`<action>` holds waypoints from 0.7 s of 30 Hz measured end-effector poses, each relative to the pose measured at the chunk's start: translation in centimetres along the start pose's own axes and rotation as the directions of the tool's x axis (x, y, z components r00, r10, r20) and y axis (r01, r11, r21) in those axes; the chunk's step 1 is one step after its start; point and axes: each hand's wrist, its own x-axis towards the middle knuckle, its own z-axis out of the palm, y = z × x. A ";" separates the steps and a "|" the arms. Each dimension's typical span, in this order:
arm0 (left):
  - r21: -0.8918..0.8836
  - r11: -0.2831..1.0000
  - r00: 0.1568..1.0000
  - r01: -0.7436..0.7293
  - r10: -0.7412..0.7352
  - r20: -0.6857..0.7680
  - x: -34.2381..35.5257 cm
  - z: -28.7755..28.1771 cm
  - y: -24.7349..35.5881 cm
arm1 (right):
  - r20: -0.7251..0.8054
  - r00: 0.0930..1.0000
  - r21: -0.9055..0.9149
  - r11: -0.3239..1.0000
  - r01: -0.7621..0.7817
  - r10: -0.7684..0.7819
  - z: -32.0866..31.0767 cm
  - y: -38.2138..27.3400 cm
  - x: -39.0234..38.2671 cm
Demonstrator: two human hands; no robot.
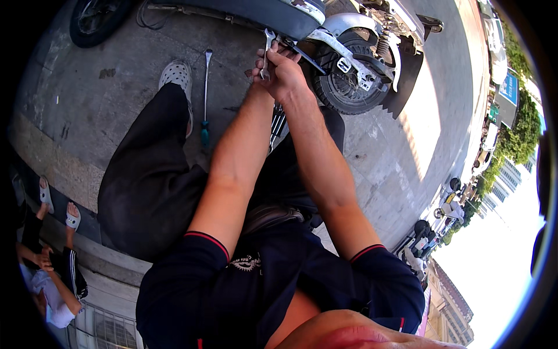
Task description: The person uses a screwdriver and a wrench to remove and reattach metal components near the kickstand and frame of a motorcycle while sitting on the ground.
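Observation:
A combination wrench (269, 38) stands lengthwise between my two hands, under the scooter's dark side panel (244, 22). My right hand (283, 72) is closed, its thumb and fingers on the wrench's shaft. Close behind it, my left hand (257, 68) lies at the wrench's lower end and is largely covered by the right. Whether its fingers grip anything is hidden. Just right of my hands, a dark bar slopes down from the panel toward the scooter's rear wheel (343, 81), beside a white swingarm (350, 60).
Left of my forearms, a long screwdriver (205, 99) with a teal handle lies on the pavement near my shoe (175, 75). Several metal tools (278, 125) show between my arms. A second wheel (96, 20) stands upper left. Another person (53, 285) sits lower left.

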 end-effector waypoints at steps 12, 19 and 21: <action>0.240 0.962 0.938 0.129 -0.041 -0.343 0.6 6.3 -1.3 | -0.096 0.992 -0.432 0.894 -0.114 0.080 -12.7 -7.3 0.2; 0.366 0.917 0.932 0.161 -0.019 -0.361 0.5 7.2 -1.4 | -0.109 0.988 -0.452 0.880 -0.145 0.107 -13.5 -7.8 2.8; 0.341 0.928 0.943 0.148 -0.030 -0.330 0.6 7.0 -1.4 | -0.105 0.986 -0.447 0.880 -0.160 0.127 -13.7 -8.0 2.8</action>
